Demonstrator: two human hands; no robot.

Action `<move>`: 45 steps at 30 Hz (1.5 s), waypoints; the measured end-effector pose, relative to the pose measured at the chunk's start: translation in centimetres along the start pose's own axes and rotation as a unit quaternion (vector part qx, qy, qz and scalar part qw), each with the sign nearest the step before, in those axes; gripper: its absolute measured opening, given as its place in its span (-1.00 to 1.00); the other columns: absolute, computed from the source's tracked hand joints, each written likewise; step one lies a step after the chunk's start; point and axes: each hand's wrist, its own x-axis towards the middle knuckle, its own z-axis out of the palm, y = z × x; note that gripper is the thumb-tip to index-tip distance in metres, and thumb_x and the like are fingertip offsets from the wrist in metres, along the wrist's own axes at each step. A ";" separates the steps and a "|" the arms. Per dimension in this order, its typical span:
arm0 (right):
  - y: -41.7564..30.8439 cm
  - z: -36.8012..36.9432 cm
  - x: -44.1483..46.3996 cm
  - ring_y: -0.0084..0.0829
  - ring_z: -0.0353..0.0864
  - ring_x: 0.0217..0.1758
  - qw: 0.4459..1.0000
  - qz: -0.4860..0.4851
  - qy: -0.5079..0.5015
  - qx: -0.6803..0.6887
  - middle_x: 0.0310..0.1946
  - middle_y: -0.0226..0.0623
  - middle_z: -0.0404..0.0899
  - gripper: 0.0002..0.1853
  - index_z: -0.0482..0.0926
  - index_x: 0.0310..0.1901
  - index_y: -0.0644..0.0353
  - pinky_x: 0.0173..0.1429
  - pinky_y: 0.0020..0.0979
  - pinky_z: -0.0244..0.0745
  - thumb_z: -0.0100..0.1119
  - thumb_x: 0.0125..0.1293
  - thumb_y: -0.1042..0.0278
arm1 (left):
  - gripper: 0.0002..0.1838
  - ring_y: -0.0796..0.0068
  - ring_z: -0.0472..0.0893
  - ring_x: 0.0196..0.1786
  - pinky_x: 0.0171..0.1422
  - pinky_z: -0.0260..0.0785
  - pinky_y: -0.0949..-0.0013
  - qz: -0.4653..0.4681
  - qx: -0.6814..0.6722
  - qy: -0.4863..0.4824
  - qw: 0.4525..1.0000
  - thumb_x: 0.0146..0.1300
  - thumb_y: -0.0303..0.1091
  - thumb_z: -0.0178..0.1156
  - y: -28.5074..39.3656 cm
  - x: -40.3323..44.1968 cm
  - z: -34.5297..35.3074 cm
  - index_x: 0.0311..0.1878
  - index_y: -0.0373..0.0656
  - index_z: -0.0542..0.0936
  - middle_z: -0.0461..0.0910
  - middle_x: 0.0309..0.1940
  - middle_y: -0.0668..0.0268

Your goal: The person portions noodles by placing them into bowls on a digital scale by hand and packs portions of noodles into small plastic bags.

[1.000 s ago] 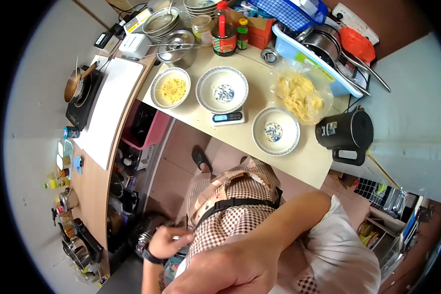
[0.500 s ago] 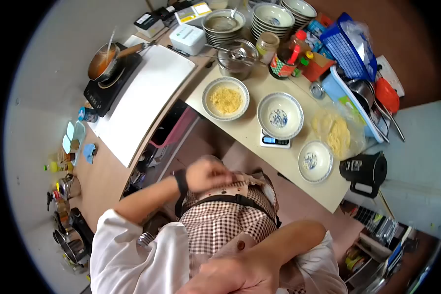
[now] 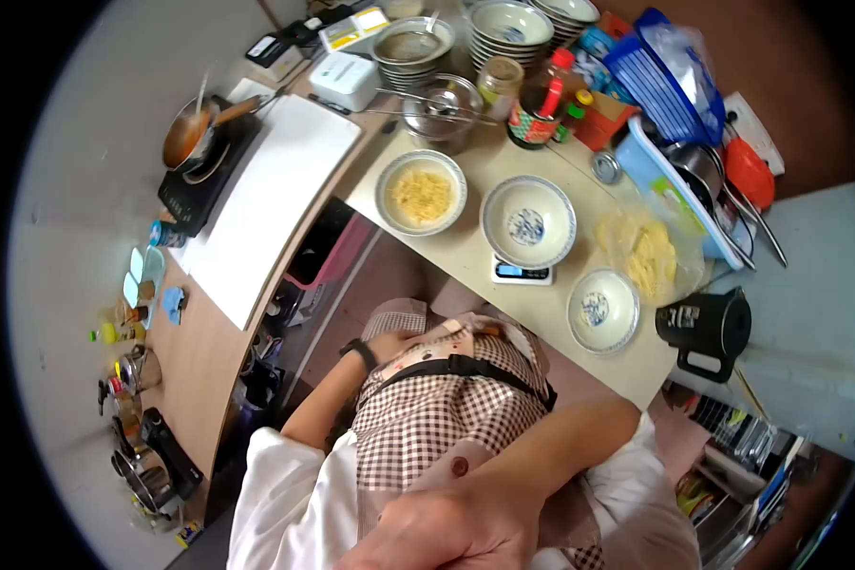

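Observation:
My left hand [image 3: 391, 346], with a black band at the wrist, lies against the front of the checked apron [image 3: 418, 418]. Its fingers are hidden by the apron's pocket or fold. Close to the camera, my right hand [image 3: 442, 532] is raised in front of my chest; the bottom edge cuts off its fingers. On the table ahead stands a bowl of yellow shreds [image 3: 421, 194]. Beside it, an empty patterned bowl [image 3: 528, 222] rests on a small digital scale [image 3: 522, 271]. Further right are a smaller bowl [image 3: 603, 312] and a clear bag of yellow food [image 3: 648, 256].
A black kettle [image 3: 703, 328] stands at the table's right corner. Behind are a lidded metal pot [image 3: 442, 119], sauce bottles [image 3: 539, 119], stacked bowls [image 3: 508, 38] and a blue basket [image 3: 670, 81]. At left, a saucepan [image 3: 188, 138] sits on a black cooktop [image 3: 199, 185].
My left hand has moved down and in against the apron, its fingers now out of sight. My right hand stays near the chest. The view has shifted slightly.

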 end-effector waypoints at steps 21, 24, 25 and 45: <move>-14.5 -1.8 -7.8 -0.13 0.60 0.02 0.989 -0.085 0.076 -0.091 0.01 -0.11 0.61 -0.64 0.57 0.09 0.35 0.16 -0.18 0.51 0.13 0.50 0.19 | -0.58 0.26 0.66 -0.19 -0.06 0.54 0.19 0.548 -0.238 0.199 0.777 0.40 -0.03 0.11 40.6 2.1 -9.5 0.08 -0.19 0.51 0.65 -0.27 0.11; -21.1 -5.4 -12.5 -0.17 0.64 -0.07 0.891 -0.045 0.030 -0.450 -0.14 -0.03 0.62 -0.69 0.57 0.01 0.39 0.03 -0.25 0.56 0.15 0.49 0.25 | -0.65 0.30 0.66 -0.22 -0.07 0.57 0.21 0.546 -0.239 0.183 0.782 0.48 -0.09 0.03 41.4 3.1 -9.3 0.10 -0.15 0.48 0.65 -0.28 0.12; -23.0 -7.0 -15.2 -0.17 0.65 -0.12 0.778 0.005 0.196 -0.597 -0.08 -0.08 0.63 -0.71 0.59 0.04 0.31 0.00 -0.26 0.58 0.23 0.38 0.32 | -0.67 0.31 0.66 -0.23 -0.08 0.58 0.21 0.545 -0.239 0.178 0.784 0.50 -0.10 0.00 41.7 3.3 -9.2 0.10 -0.13 0.47 0.65 -0.29 0.13; -37.9 -23.2 -38.1 0.13 0.62 0.13 0.199 0.226 0.583 -0.755 0.06 0.22 0.61 -0.61 0.54 0.15 0.28 0.19 -0.11 0.50 0.13 0.31 0.37 | -0.73 0.43 0.67 -0.31 -0.16 0.62 0.31 0.538 -0.228 0.284 0.760 0.58 -0.12 -0.09 41.3 2.4 -6.3 0.09 -0.07 0.45 0.64 -0.37 0.20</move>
